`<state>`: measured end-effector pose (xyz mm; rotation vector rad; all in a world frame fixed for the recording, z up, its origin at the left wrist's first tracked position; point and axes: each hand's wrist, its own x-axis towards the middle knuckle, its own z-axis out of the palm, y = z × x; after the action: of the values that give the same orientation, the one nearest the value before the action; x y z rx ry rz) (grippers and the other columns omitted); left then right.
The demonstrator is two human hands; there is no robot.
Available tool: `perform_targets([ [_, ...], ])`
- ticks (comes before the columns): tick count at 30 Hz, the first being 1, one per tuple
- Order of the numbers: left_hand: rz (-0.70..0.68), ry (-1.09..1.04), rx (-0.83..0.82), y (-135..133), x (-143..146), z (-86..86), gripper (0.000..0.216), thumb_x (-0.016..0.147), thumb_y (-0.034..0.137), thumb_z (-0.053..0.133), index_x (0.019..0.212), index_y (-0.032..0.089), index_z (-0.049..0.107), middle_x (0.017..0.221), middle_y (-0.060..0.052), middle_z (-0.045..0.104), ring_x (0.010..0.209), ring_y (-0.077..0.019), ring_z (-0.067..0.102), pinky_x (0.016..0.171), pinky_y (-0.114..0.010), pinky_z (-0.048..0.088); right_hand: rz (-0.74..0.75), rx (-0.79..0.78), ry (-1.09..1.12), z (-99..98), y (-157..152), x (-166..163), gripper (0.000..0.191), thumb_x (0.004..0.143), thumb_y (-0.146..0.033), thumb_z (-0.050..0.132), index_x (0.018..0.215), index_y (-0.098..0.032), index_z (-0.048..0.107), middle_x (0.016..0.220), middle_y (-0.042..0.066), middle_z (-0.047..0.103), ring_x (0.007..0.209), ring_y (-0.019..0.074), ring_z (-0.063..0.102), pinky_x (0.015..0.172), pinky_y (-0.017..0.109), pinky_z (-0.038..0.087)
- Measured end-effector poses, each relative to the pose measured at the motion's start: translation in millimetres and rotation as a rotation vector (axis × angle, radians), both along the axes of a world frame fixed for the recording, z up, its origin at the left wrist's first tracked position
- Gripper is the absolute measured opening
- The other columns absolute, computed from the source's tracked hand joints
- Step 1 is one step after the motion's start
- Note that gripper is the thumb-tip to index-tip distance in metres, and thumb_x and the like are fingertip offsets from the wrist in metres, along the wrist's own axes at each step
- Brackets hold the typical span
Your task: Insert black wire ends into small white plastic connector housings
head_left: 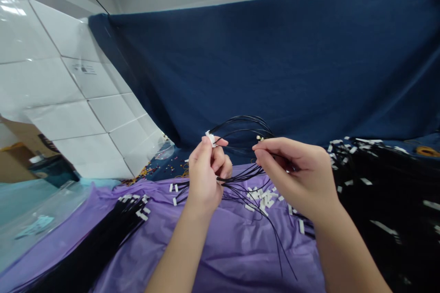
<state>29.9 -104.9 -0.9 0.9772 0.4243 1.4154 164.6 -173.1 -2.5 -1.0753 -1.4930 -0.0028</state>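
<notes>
My left hand [206,169] is raised above the purple cloth [223,247], its fingers pinched on a small white connector [210,138] at the end of a bundle of thin black wires [245,126]. The wires arc rightwards to my right hand [295,176], which is closed and pinches the tip of one wire [260,138] between thumb and forefinger. More black strands trail down from both hands onto the cloth.
Several loose white connectors [263,197] lie under the hands. A bundle of black cables [103,238] lies at the left, and a large heap of cables with white ends [381,192] at the right. A blue drape [275,64] hangs behind. Small beads [165,165] are scattered at the back left.
</notes>
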Motion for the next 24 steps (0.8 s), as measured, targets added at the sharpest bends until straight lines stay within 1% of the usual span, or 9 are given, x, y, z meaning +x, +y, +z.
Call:
perform_targets([
  [4,0.006,0.008,0.008,-0.1,-0.1,-0.3,0.04,0.099,0.036,0.047,0.071,0.014,0.065,0.042,0.007,0.028,0.031,-0.0063,0.032,0.035,-0.015,0.028,-0.013,0.029,-0.017,0.8,-1.2,-0.3,0.011,0.088,-0.014,0.061,0.085,-0.018,0.071,0.069,-0.002,0.066,0.049,0.0061,0.047,0.046,0.021,0.038],
  [8,0.002,0.02,0.032,1.4,0.2,-1.8,0.04,0.099,0.035,0.046,0.072,0.014,0.065,0.042,0.007,0.028,0.031,-0.0063,0.031,0.035,-0.016,0.027,-0.023,0.052,-0.033,0.7,-1.2,0.6,0.011,0.09,-0.015,0.061,0.086,-0.018,0.07,0.072,-0.002,0.068,0.05,0.006,0.05,0.046,0.02,0.039],
  [14,0.0,0.007,0.055,3.0,1.0,-4.5,0.034,0.09,0.043,0.062,0.074,0.014,0.064,0.041,0.009,0.029,0.031,-0.0054,0.03,0.034,-0.015,0.026,-0.025,0.081,-0.018,-1.7,1.8,2.9,0.01,0.09,-0.016,0.062,0.087,-0.019,0.071,0.074,-0.002,0.069,0.057,0.0087,0.059,0.049,0.021,0.042],
  [19,-0.006,0.011,0.062,1.9,0.4,-4.1,0.034,0.087,0.045,0.065,0.074,0.014,0.064,0.041,0.009,0.029,0.031,-0.0053,0.03,0.034,-0.015,0.026,-0.012,0.073,-0.026,-2.7,1.7,3.4,0.01,0.089,-0.015,0.062,0.087,-0.02,0.071,0.071,-0.005,0.067,0.05,0.0059,0.05,0.046,0.021,0.039],
  [24,0.001,0.01,0.066,1.1,0.1,-3.8,0.034,0.086,0.046,0.066,0.074,0.014,0.064,0.041,0.009,0.029,0.031,-0.0051,0.031,0.034,-0.015,0.026,-0.019,0.075,-0.029,-2.3,2.0,3.2,0.009,0.089,-0.015,0.063,0.089,-0.02,0.071,0.07,-0.005,0.066,0.049,0.0048,0.046,0.046,0.02,0.038],
])
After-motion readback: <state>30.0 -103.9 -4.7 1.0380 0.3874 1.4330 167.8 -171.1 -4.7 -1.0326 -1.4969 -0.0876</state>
